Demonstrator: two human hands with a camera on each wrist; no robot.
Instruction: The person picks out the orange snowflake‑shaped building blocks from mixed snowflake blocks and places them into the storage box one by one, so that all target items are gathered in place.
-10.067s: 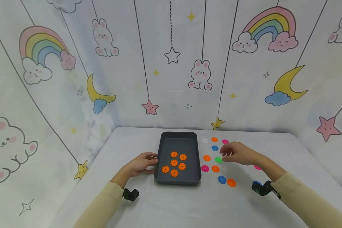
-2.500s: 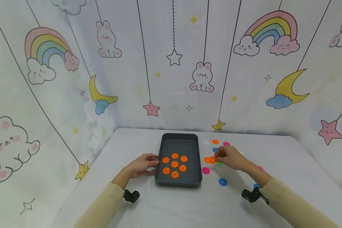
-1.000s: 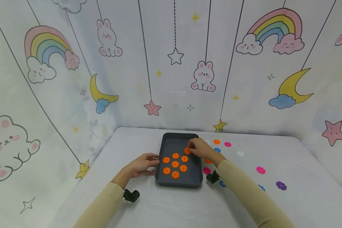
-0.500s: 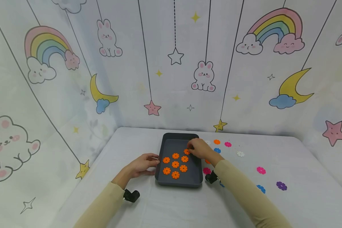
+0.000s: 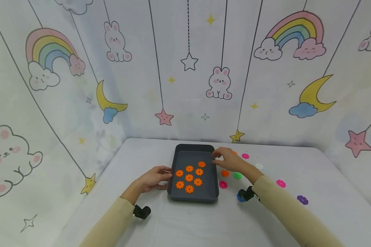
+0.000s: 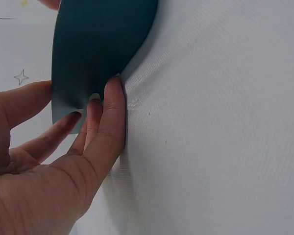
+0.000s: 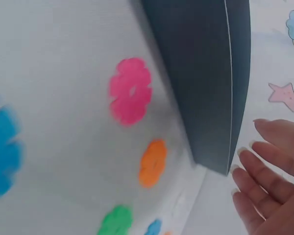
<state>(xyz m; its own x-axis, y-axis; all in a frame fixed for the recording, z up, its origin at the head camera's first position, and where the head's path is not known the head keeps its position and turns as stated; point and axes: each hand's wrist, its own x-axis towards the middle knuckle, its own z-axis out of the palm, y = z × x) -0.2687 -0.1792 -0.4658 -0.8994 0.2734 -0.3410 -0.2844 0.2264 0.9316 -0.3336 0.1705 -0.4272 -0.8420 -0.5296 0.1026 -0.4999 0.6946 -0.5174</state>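
Observation:
A dark grey rectangular tray (image 5: 208,188) lies on the white cloth, with several orange notched, flower-like discs (image 5: 189,177) flat inside it. My left hand (image 5: 154,178) rests against the tray's left side; in the left wrist view its fairly straight fingers touch the outer wall (image 6: 100,44). By the right rim, near the far corner, hovers my right hand (image 5: 230,159). Its fingers are loosely bent and hold nothing in the right wrist view. Closest to it inside the tray is the uppermost orange disc (image 5: 201,164).
Right of the tray lie loose discs: orange (image 5: 225,173), green (image 5: 237,175), pink (image 5: 223,185), blue (image 5: 240,198), white (image 5: 259,166) and purple (image 5: 302,200). The right arm hides some others. A patterned curtain (image 5: 136,68) stands behind the table.
My right hand brought an orange disc from the cloth into the tray's upper right, let it go, and moved right to the rim. Earlier, another orange disc joined the tray. The left hand stayed put.

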